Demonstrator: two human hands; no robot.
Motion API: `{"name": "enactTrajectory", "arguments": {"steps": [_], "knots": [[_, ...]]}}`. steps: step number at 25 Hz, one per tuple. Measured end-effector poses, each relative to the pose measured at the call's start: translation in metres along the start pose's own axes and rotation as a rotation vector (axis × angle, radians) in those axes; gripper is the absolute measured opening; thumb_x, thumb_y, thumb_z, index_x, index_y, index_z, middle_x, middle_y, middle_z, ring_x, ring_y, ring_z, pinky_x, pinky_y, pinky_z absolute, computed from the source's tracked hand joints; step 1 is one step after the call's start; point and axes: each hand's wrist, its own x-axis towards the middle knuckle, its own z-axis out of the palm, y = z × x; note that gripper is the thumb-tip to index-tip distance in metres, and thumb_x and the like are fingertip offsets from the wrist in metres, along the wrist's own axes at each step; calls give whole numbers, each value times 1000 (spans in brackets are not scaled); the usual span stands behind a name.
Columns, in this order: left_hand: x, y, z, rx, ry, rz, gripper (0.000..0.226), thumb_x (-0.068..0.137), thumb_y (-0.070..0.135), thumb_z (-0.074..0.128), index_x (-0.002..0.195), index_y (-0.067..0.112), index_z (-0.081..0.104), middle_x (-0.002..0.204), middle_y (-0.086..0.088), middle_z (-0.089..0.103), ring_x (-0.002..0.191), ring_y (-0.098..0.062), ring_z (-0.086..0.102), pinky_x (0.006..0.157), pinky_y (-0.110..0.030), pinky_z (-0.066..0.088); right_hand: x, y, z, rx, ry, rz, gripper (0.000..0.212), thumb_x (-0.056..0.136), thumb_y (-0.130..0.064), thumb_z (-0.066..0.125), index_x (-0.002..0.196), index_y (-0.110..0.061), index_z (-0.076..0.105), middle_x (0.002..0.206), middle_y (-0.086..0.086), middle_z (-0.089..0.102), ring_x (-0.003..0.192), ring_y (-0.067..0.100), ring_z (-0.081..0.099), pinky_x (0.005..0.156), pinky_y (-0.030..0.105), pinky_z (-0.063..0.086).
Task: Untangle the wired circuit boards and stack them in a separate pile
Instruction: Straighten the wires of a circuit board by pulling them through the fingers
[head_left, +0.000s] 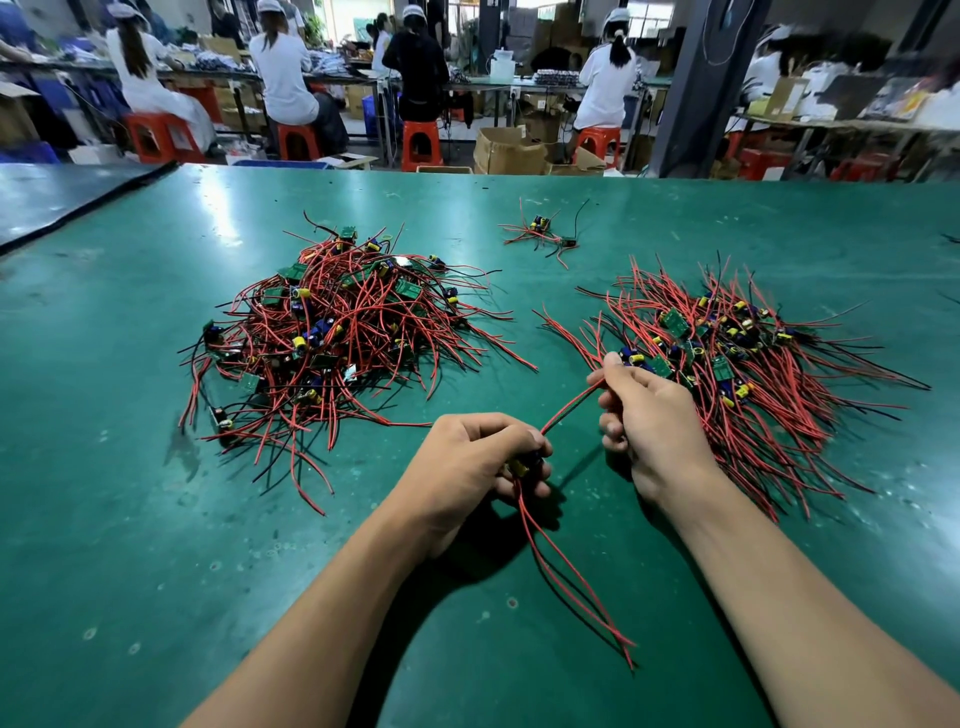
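Between tangled pile (337, 332) and stack (737, 364), left hand (483, 457) gripping board (519, 466), right hand (649, 421) pinching wires (569, 408)

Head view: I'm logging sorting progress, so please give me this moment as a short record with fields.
left hand: grips one board
right hand: pinches red wires running from the left hand
tangled pile: left side of table
sorted pile: right side, next to the right hand
small cluster: farther back, apart from both piles
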Motion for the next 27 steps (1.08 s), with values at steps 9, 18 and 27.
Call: {"name": "enactTrajectory", "arguments": {"steps": [9,18,27], "knots": [[0,0,-1,40,-21,-9,27,87,4,60,65,13,73,64,-8,67,54,-21,65,55,-24,46,-8,-22,0,479,-122,326,39,101,-27,52,65,-13,50,51,-6,30,33,4,25,31,15,18],[1,-1,-3,-43,19,-17,23,91,6,59,72,11,71,68,-11,69,57,-21,67,55,-22,51,-5,-13,-1,307,-120,219,33,98,-41,55,87,-12,63,60,-7,39,38,3,30,34,14,23],[7,6,-3,-435,125,-113,41,101,34,46,110,-3,58,82,-17,72,67,-28,72,59,-31,60,-2,-6,-5,71,-179,145,40,93,-46,61,99,-9,72,63,-6,51,46,6,40,42,19,31]]}}
